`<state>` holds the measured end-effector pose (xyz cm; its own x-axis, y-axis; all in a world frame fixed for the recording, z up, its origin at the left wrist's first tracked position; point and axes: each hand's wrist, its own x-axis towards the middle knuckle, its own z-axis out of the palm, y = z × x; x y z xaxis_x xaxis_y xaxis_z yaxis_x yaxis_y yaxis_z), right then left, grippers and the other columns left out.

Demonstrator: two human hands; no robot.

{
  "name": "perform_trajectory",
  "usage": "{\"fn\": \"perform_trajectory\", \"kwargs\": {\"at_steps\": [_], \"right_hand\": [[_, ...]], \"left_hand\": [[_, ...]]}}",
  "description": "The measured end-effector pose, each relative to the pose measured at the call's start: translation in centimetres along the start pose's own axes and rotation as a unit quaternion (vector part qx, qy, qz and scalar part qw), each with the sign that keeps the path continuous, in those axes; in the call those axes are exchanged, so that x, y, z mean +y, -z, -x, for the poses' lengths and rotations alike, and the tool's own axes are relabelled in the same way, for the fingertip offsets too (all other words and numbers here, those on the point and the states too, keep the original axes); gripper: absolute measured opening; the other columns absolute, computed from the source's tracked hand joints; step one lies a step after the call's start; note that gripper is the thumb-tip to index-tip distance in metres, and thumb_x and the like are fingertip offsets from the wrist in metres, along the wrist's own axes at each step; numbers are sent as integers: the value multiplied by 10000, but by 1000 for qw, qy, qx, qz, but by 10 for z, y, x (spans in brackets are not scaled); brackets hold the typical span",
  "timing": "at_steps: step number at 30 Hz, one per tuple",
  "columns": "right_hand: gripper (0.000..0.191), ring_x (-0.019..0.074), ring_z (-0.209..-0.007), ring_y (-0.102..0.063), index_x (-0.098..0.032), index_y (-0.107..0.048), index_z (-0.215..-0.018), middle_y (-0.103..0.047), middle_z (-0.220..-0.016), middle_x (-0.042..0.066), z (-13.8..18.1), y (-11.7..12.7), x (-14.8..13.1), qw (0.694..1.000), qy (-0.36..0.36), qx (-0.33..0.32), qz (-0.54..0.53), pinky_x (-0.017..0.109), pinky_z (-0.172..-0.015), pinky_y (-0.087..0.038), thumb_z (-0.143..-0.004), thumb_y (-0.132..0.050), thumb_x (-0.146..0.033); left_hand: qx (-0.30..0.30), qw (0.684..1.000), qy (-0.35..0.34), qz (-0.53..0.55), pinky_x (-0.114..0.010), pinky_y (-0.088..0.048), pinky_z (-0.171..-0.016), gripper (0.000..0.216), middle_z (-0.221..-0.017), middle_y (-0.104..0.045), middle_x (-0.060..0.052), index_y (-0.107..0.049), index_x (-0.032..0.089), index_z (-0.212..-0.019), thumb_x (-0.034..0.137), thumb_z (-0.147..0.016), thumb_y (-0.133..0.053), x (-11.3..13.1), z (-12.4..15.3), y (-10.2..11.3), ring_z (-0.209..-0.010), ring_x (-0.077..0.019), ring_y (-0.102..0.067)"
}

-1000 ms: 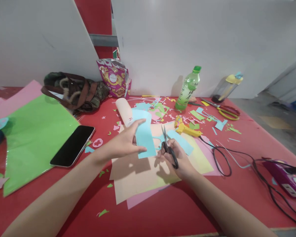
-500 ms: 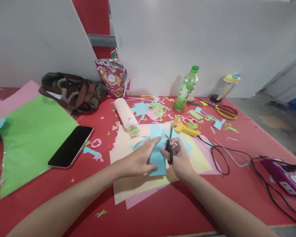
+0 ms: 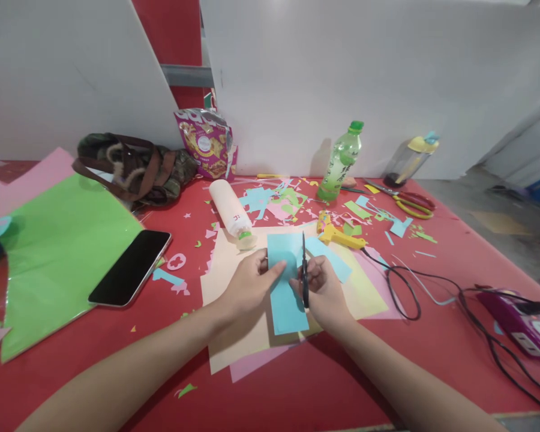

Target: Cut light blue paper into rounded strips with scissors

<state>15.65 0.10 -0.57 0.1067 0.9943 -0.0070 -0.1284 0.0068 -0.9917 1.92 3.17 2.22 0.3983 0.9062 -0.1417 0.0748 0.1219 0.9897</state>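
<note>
A long blue strip of paper [image 3: 284, 300] is pinched in my left hand [image 3: 252, 279], with the thumb on top and the fingers behind its left edge. My right hand [image 3: 327, 291] grips small black-handled scissors [image 3: 305, 276] by the handles. Their blades point away from me, beside the strip's right edge; whether they touch the paper I cannot tell. Under both hands lies a stack of cream, yellow and pink sheets [image 3: 231, 336]. Another blue piece of paper [image 3: 330, 258] rests on the stack behind my right hand.
A yellow glue gun [image 3: 342, 237] lies right of the stack, its black cord running to a purple power strip [image 3: 519, 324]. Behind are a white bottle [image 3: 229, 207], paper scraps [image 3: 281, 201], a green drink bottle [image 3: 341, 162] and larger scissors [image 3: 409, 201]. A phone [image 3: 130, 267] lies left.
My left hand has shifted left and now pinches the blue strip by its left edge. The strip has come nearer to me and tilted slightly. The scissors have moved slightly left and down.
</note>
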Motion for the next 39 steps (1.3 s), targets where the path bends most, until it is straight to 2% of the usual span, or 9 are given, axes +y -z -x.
{"fn": "perform_trajectory", "kwargs": {"at_steps": [3, 7, 12, 18, 20, 24, 26, 30, 39], "right_hand": [[349, 82, -545, -398, -223, -343, -685, -406, -607, -69, 2, 0, 2, 1000, 10, -9, 14, 194, -482, -322, -574, -662, -137], [359, 75, -521, -385, -221, -336, -683, -394, -591, -77, 3, 0, 1, 999, -2, -41, -1, 193, -475, -307, -577, -671, -146], [346, 61, -454, -352, -214, -319, -667, -383, -542, -90, 3, -2, -3, 993, -31, -107, -49, 205, -462, -282, -623, -661, -245], [373, 82, -492, -403, -219, -328, -698, -398, -573, -73, 3, 3, -8, 964, -78, -227, -111, 232, -492, -300, -637, -639, -414], [361, 86, -514, -419, -218, -330, -708, -408, -603, -59, 4, 5, -11, 945, -88, -285, -132, 239, -504, -314, -661, -609, -443], [377, 82, -526, -463, -204, -342, -736, -446, -671, -28, 6, 8, -16, 902, -110, -385, -160, 225, -481, -338, -665, -588, -481], [376, 96, -542, -514, -197, -352, -763, -474, -714, -5, 6, 9, -17, 892, -109, -409, -160, 215, -454, -346, -678, -566, -494], [356, 126, -577, -570, -192, -357, -782, -498, -724, 9, 7, 8, -16, 894, -116, -405, -153, 198, -421, -362, -712, -522, -501], [381, 112, -586, -546, -175, -417, -796, -517, -736, 24, 8, 7, -17, 913, -119, -373, -114, 204, -444, -388, -683, -548, -515]], "left_hand": [[9, 1000, -13, -27, -290, -458, -639, 293, -810, -594, -66, -521, 123, -810, 408, -773, -459, 0, 1, -2, -729, -180, -565], [20, 998, -20, -63, -281, -450, -598, 295, -745, -600, -58, -546, 121, -762, 405, -765, -466, 2, 0, 2, -673, -173, -559], [77, 989, -35, -123, -253, -421, -503, 307, -632, -571, -30, -537, 127, -682, 427, -731, -501, 8, -10, 21, -554, -142, -523], [92, 985, -39, -141, -267, -451, -547, 324, -724, -626, -70, -581, 105, -775, 419, -705, -543, 30, -13, 48, -618, -168, -565], [56, 989, -23, -132, -249, -453, -547, 297, -737, -637, -60, -595, 114, -785, 395, -700, -559, 41, -9, 54, -632, -163, -575], [-86, 988, 13, -129, -210, -443, -533, 201, -722, -642, -16, -622, 155, -748, 342, -695, -573, 56, -1, 63, -615, -139, -579], [-113, 983, 44, -141, -202, -427, -500, 194, -692, -632, -10, -626, 158, -740, 337, -703, -561, 58, 0, 65, -581, -133, -570], [-136, 978, 76, -139, -173, -385, -454, 161, -631, -603, 8, -622, 156, -695, 301, -706, -553, 55, -1, 63, -513, -100, -537], [-200, 966, 71, -146, -143, -278, -370, 137, -469, -465, 60, -549, 134, -557, 205, -674, -560, 48, -4, 55, -386, -41, -395]]}}
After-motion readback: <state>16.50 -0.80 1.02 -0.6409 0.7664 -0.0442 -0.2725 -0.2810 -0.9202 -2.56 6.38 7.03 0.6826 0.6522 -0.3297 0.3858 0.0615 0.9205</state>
